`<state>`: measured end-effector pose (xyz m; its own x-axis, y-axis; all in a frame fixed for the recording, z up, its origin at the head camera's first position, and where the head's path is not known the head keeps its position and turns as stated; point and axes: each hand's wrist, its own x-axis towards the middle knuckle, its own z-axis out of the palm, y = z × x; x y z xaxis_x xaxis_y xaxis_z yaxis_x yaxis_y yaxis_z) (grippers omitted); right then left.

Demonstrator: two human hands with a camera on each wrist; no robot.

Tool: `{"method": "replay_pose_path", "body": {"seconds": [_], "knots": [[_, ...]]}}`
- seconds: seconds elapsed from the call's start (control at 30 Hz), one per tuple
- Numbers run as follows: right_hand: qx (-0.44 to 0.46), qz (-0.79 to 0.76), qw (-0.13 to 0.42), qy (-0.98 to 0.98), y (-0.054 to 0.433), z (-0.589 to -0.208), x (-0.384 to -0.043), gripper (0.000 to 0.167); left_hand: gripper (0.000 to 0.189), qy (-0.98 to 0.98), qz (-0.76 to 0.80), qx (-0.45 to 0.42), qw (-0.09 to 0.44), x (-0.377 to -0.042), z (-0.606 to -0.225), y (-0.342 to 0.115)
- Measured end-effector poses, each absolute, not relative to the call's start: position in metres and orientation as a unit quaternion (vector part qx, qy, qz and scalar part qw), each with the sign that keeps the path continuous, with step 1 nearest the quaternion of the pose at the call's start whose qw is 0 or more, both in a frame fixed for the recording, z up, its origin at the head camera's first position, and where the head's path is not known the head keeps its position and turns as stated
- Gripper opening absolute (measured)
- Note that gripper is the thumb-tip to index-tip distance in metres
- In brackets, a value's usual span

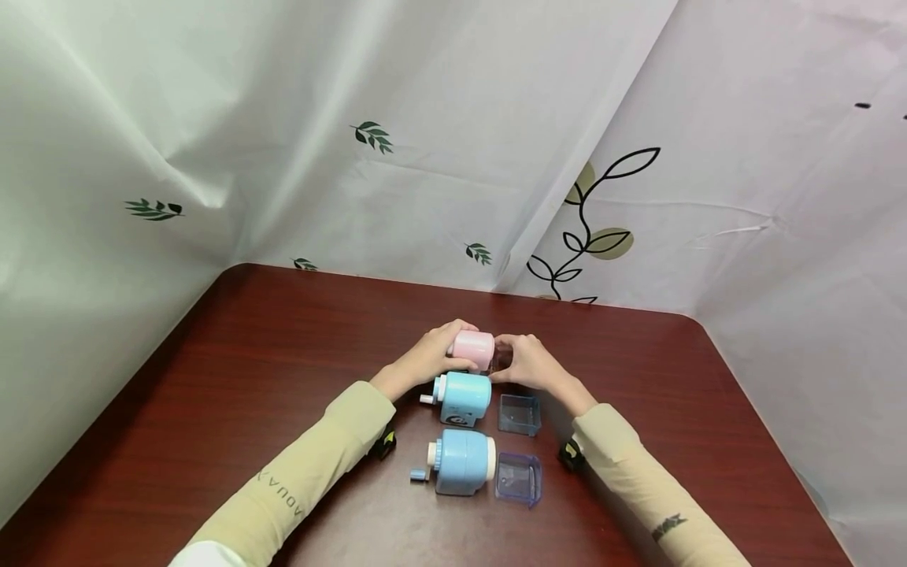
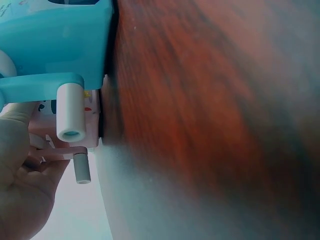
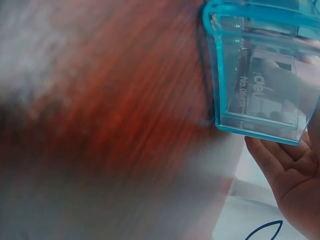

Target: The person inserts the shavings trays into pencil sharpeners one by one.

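A pink hand-crank pencil sharpener (image 1: 473, 349) stands at the far end of a row, gripped by my left hand (image 1: 428, 358) from its crank side. My right hand (image 1: 530, 364) curls at its other side, fingers and thumb around a clear shavings drawer (image 1: 501, 359) that is mostly hidden. Nearer stands a teal sharpener (image 1: 466, 396), its crank handle (image 2: 71, 111) large in the left wrist view. Beside it lies a blue-tinted clear drawer (image 3: 260, 90), with my right hand behind it in the right wrist view. A blue sharpener (image 1: 462, 463) is nearest, with a purplish clear drawer (image 1: 518, 478) alongside.
The dark red-brown table (image 1: 298, 339) has rounded far corners. A white curtain (image 1: 425, 205) with leaf prints hangs behind and along the sides. Black wrist devices (image 1: 385, 443) show beneath the forearms, close to the nearer sharpeners and drawers.
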<state>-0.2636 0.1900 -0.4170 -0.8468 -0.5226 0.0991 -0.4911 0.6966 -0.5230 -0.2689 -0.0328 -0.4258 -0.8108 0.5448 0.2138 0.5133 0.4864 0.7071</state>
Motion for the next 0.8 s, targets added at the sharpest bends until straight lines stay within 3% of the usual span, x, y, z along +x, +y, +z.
{"method": "replay_pose_path", "body": {"seconds": [0.43, 0.8], "knots": [[-0.284, -0.29, 0.045, 0.913, 0.1881, -0.419, -0.2665, 0.05, 0.055, 0.863, 0.403, 0.305, 0.023, -0.2682, -0.4265, -0.0325], [-0.288, -0.271, 0.02, 0.918, 0.1834, -0.4169, -0.2684, 0.052, 0.055, 0.861, 0.404, 0.308, 0.019, -0.2693, -0.4272, -0.032]]}}
